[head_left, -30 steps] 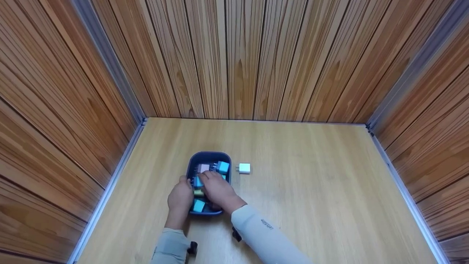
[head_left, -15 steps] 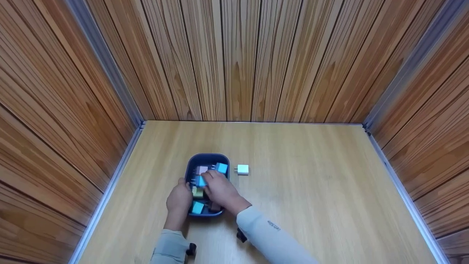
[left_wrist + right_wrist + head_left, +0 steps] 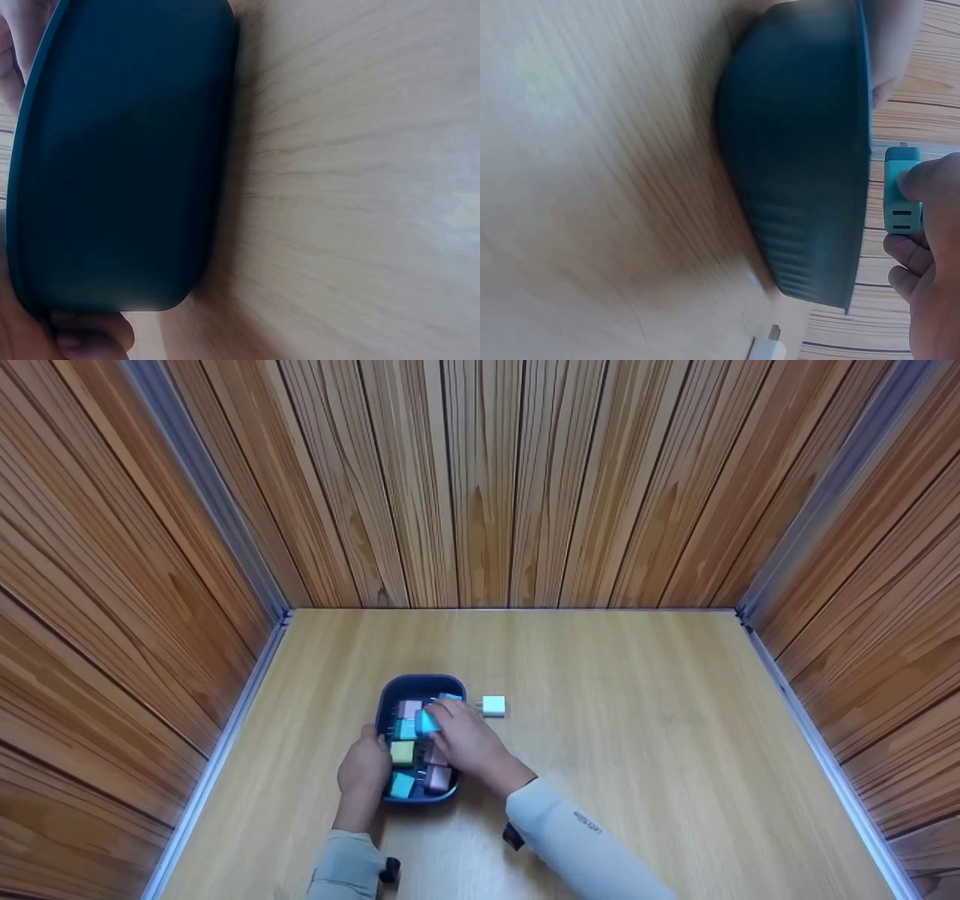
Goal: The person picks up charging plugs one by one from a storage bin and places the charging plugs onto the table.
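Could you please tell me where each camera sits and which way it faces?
Head: worn there, looking forward and down at the blue tub; left hand, right hand and both sleeves show.
Left wrist: worn there, facing the tub's outside, picture turned sideways; the left hand's fingers show at lower left.
Right wrist: worn there, facing the tub's outside, also sideways; the right hand, pinching a turquoise charger, shows at right.
Head and right wrist share the white charger beside the tub.
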`<state>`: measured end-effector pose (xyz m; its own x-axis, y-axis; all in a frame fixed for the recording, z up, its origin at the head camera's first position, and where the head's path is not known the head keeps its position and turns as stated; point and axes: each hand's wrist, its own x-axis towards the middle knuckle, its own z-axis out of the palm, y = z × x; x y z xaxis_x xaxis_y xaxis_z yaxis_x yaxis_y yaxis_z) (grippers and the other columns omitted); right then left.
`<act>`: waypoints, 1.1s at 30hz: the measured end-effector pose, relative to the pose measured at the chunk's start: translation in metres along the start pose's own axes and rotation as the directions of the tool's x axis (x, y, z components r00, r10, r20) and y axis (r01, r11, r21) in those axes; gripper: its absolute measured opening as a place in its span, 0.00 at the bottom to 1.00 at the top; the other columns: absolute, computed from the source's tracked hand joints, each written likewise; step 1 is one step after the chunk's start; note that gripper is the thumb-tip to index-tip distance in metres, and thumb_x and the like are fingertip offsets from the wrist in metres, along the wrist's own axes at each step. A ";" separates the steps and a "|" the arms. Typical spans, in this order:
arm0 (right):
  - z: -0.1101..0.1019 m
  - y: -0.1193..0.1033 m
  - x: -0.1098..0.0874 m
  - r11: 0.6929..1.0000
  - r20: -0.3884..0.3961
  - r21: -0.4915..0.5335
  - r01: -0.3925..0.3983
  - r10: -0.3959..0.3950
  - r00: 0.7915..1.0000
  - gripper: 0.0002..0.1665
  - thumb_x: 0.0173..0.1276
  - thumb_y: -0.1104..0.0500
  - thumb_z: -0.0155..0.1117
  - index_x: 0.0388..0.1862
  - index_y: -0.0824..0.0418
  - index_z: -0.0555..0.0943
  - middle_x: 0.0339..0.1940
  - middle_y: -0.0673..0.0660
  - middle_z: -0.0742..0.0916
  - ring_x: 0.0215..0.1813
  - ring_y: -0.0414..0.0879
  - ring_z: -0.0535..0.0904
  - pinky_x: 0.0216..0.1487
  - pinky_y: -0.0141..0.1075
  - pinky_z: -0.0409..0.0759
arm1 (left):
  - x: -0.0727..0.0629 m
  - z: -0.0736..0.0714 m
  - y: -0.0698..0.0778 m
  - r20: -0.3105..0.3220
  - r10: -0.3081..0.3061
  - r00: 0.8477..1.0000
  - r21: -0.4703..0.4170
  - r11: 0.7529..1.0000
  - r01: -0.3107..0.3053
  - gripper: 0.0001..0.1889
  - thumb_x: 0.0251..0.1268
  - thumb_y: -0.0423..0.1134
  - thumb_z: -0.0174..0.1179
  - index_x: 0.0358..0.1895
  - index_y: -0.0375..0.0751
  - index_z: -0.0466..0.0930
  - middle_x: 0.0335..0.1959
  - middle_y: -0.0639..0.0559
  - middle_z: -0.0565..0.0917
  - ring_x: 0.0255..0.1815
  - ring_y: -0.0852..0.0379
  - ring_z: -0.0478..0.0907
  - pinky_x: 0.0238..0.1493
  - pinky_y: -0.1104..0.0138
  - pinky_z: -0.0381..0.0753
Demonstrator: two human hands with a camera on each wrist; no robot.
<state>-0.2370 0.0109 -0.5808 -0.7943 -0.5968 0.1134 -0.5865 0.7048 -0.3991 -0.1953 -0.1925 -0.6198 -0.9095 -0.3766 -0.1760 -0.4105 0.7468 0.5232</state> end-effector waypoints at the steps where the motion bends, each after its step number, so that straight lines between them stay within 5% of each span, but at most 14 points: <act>1: -0.001 0.001 -0.001 1.000 -0.003 0.011 -0.007 0.007 1.000 0.30 0.79 0.49 0.58 0.77 0.53 0.69 0.75 0.53 0.73 0.76 0.48 0.67 0.75 0.45 0.67 | 0.000 0.000 0.000 0.001 -0.001 1.000 0.001 1.000 0.001 0.22 0.83 0.45 0.41 0.67 0.33 0.68 0.50 0.32 0.85 0.46 0.39 0.86 0.37 0.47 0.80; 33: -0.015 0.034 -0.023 0.991 -0.069 0.050 -0.120 0.124 0.990 0.33 0.80 0.46 0.56 0.77 0.57 0.67 0.74 0.55 0.73 0.73 0.48 0.69 0.72 0.45 0.71 | 0.000 -0.002 0.000 0.004 0.001 1.000 0.004 1.000 -0.001 0.22 0.82 0.44 0.43 0.68 0.33 0.67 0.45 0.34 0.86 0.38 0.44 0.84 0.34 0.50 0.78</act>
<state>-0.2410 0.0542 -0.5836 -0.8697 -0.4772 0.1257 -0.4780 0.7512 -0.4552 -0.1951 -0.1938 -0.6179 -0.9101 -0.3737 -0.1793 -0.4101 0.7495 0.5196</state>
